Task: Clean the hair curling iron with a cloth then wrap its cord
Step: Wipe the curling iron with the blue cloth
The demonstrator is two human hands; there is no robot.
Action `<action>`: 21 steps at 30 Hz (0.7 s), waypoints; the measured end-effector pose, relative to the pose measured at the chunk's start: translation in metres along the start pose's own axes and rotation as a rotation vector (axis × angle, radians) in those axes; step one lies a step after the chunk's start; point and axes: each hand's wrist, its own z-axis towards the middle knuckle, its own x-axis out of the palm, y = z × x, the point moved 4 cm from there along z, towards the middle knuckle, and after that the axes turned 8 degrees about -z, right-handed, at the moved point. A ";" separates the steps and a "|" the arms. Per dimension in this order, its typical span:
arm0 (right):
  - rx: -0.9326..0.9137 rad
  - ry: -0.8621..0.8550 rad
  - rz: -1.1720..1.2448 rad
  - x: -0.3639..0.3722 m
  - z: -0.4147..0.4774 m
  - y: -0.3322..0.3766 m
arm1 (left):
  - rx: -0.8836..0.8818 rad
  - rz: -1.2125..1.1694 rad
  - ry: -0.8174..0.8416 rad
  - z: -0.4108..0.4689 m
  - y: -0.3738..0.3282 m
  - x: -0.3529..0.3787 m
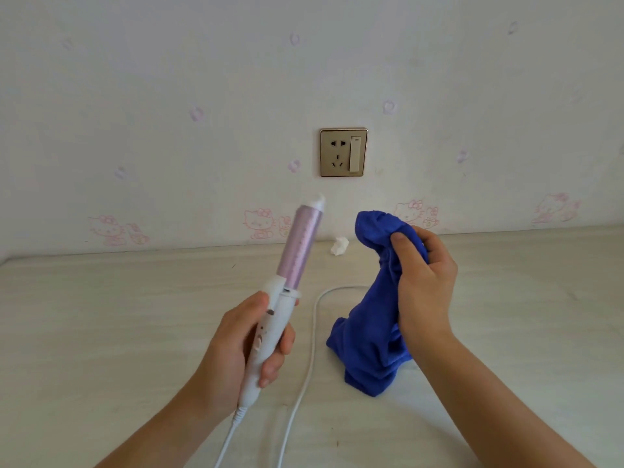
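My left hand (243,346) grips the white handle of a curling iron (299,251), whose lilac barrel tilts up and slightly right toward the wall. Its white cord (312,336) runs from the handle's base down out of view and loops back up across the table behind the cloth. My right hand (423,282) holds a blue cloth (368,336) bunched at the top, its lower end resting on the table. The cloth hangs to the right of the barrel, a short gap apart from it.
A pale wood-grain table (118,315) meets a wall with pink cartoon-cat wallpaper. A gold wall socket with a switch (343,152) sits above the table, with nothing plugged in. A small crumpled white tissue (339,246) lies by the wall.
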 end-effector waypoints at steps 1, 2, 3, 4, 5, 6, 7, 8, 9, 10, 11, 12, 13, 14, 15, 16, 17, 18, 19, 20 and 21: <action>0.010 0.005 0.012 0.000 0.001 0.000 | -0.066 -0.140 0.035 0.001 -0.002 -0.001; 0.016 0.019 0.013 0.001 0.000 0.000 | -0.113 -0.253 0.078 0.001 -0.005 -0.002; 0.017 0.039 0.006 0.003 -0.002 -0.001 | -0.145 -0.358 0.122 0.001 -0.007 -0.002; 0.012 0.064 -0.005 0.005 -0.004 -0.001 | -0.171 -0.466 0.166 0.002 -0.009 -0.002; 0.000 0.089 -0.017 0.007 -0.006 -0.002 | -0.199 -0.571 0.205 0.002 -0.010 -0.002; -0.014 0.110 -0.028 0.009 -0.009 -0.002 | -0.227 -0.658 0.236 0.002 -0.011 -0.001; -0.028 0.125 -0.034 0.011 -0.010 -0.002 | -0.249 -0.717 0.257 0.003 -0.010 0.000; -0.039 0.136 -0.034 0.011 -0.012 -0.002 | -0.261 -0.752 0.271 0.003 -0.010 0.000; -0.044 0.146 -0.032 0.012 -0.012 -0.002 | -0.265 -0.770 0.284 0.003 -0.010 0.000; -0.043 0.156 -0.031 0.013 -0.013 -0.002 | -0.266 -0.782 0.301 0.003 -0.010 0.001; -0.039 0.164 -0.031 0.013 -0.013 -0.003 | -0.269 -0.789 0.322 0.003 -0.010 0.002; -0.033 0.170 -0.030 0.014 -0.013 -0.003 | -0.272 -0.791 0.341 0.002 -0.010 0.003; -0.027 0.174 -0.028 0.015 -0.013 -0.004 | -0.277 -0.793 0.357 0.002 -0.010 0.005; -0.022 0.178 -0.028 0.015 -0.013 -0.004 | -0.282 -0.793 0.369 0.002 -0.009 0.006; -0.019 0.179 -0.030 0.015 -0.012 -0.004 | -0.286 -0.794 0.379 0.002 -0.009 0.008; -0.018 0.180 -0.033 0.015 -0.012 -0.005 | -0.289 -0.796 0.389 0.001 -0.009 0.009; -0.017 0.181 -0.035 0.015 -0.012 -0.005 | -0.290 -0.799 0.399 0.001 -0.009 0.010; -0.017 0.186 -0.037 0.015 -0.012 -0.006 | -0.289 -0.802 0.406 0.001 -0.009 0.010; -0.019 0.192 -0.037 0.015 -0.012 -0.006 | -0.285 -0.802 0.409 0.001 -0.009 0.010; -0.021 0.198 -0.037 0.016 -0.012 -0.006 | -0.281 -0.799 0.410 0.001 -0.010 0.011; -0.025 0.202 -0.035 0.016 -0.013 -0.005 | -0.278 -0.795 0.411 0.001 -0.010 0.011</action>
